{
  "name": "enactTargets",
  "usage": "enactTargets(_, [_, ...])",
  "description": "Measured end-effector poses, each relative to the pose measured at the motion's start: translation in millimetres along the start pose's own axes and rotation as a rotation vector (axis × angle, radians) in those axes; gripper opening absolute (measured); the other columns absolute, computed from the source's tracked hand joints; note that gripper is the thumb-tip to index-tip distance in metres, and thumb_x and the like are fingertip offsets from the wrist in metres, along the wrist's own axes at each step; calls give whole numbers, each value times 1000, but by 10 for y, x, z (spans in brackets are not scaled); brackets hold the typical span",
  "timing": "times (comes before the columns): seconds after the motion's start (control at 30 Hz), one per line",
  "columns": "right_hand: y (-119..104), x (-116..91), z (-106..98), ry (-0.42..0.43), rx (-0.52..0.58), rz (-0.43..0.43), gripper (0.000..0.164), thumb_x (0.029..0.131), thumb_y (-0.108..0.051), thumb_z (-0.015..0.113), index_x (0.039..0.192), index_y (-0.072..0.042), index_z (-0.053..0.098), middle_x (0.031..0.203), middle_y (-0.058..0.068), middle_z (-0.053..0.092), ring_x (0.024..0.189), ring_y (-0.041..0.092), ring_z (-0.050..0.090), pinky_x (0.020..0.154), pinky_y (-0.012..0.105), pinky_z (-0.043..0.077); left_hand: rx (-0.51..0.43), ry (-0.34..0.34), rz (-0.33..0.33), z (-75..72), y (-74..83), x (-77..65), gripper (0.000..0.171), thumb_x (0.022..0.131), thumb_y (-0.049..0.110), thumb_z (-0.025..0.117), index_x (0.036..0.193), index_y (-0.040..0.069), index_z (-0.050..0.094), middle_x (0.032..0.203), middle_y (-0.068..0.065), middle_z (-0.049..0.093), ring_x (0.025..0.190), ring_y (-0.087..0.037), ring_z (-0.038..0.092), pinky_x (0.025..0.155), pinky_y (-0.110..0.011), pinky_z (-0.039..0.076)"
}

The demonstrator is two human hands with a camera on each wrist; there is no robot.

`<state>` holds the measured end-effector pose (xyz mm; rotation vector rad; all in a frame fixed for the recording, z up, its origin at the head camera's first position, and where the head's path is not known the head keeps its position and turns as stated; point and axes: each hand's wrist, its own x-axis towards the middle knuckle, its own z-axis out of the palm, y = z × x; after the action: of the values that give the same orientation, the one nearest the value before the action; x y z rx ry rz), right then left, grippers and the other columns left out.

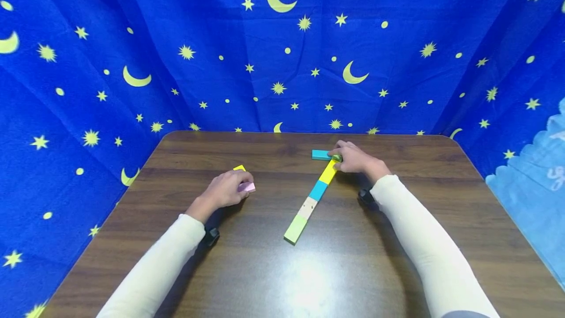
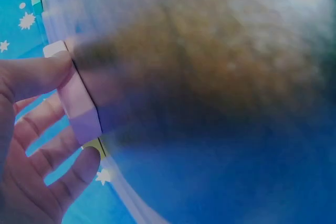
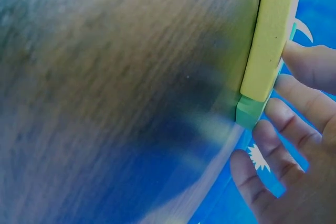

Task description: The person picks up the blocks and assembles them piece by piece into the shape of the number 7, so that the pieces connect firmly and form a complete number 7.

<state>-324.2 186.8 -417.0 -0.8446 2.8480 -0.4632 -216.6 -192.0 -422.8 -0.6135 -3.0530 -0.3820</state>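
My left hand (image 1: 227,188) pinches a pink block (image 1: 246,187) low over the left part of the table, thumb on the near side. Just beyond it a yellow block (image 1: 240,168) shows partly behind the fingers. In the left wrist view, the thumb lies on the pink block (image 2: 79,90). My right hand (image 1: 353,158) holds a green block (image 1: 337,157) at the far end of a slanting row of blocks, mostly covered by its fingers. The row runs through yellow (image 1: 328,172), blue (image 1: 318,190), pale wood (image 1: 307,207) and light green (image 1: 295,228). A teal block (image 1: 321,154) lies crosswise by the right fingertips.
The brown wooden table (image 1: 256,264) ends at a back edge just beyond the teal block. A blue curtain (image 1: 229,23) with moons and stars hangs behind and along the sides. A light blue cloth (image 1: 529,190) hangs at the right.
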Motion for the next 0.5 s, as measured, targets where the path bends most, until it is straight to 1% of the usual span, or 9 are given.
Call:
enactTargets(0.17, [-13, -5, -2, -10, 16, 9, 50, 86, -12, 67, 135, -4, 60, 129, 21, 54, 113, 35, 50, 99, 51, 46, -16, 4, 36, 27, 8, 25, 27, 87, 18, 73, 114, 14, 69, 104, -3, 73, 88, -19, 64, 81, -43, 55])
enactTargets(0.23, [-16, -7, -6, -6, 4, 6, 50, 86, -12, 67, 135, -4, 61, 128, 20, 55, 112, 34, 51, 98, 51, 46, -27, 13, 57, 32, 8, 32, 27, 86, 16, 74, 113, 13, 69, 104, -3, 73, 89, -20, 64, 81, -44, 55])
enactTargets(0.37, [-17, -9, -25, -5, 0, 10, 49, 86, -12, 68, 134, -4, 61, 127, 20, 55, 111, 34, 51, 97, 50, 47, -46, 35, 106, 47, 24, 57, 28, 86, 14, 73, 114, 11, 69, 108, -6, 73, 94, -22, 66, 85, -45, 55])
enactTargets(0.5, [-10, -14, -32, -14, 8, 18, 49, 87, -12, 67, 135, -4, 61, 127, 19, 55, 111, 33, 51, 97, 50, 47, -67, 31, 125, 74, 88, 135, 27, 89, 15, 71, 116, 11, 69, 110, -6, 72, 96, -21, 65, 89, -43, 55])
